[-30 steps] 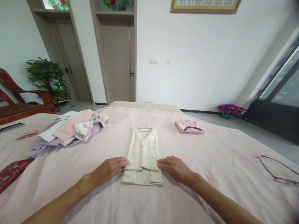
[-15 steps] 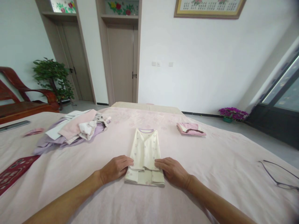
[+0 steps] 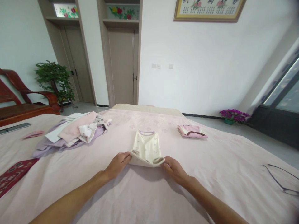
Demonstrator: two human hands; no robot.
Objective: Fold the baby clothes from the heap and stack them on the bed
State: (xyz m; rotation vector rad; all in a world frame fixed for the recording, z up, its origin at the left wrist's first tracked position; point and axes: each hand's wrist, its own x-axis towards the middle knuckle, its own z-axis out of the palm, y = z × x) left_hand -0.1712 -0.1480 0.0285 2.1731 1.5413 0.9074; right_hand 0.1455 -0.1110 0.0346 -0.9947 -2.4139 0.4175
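Observation:
A small cream baby shirt (image 3: pixel 146 144) with a faint print and a lilac neckline lies on the pink bedsheet (image 3: pixel 140 199), its neck pointing away from me. Its near end is lifted off the sheet and curls up toward the neck. My left hand (image 3: pixel 119 163) pinches the left corner of that raised edge. At the right corner, my right hand (image 3: pixel 174 169) grips the same edge between thumb and fingers. The fold sags a little in the middle between both hands.
To the left lies a heap of clothes (image 3: pixel 77 129), with a red printed bag (image 3: pixel 16 174), a pink strip (image 3: pixel 34 134) and a phone (image 3: pixel 15 128) around it. A folded pink garment (image 3: pixel 192 132) sits at right, beyond the eyeglasses (image 3: pixel 280 183).
Both hands have taken hold of the shirt's near edge and raised it up and away from me. Before, the shirt lay flat with my hands resting on its sides.

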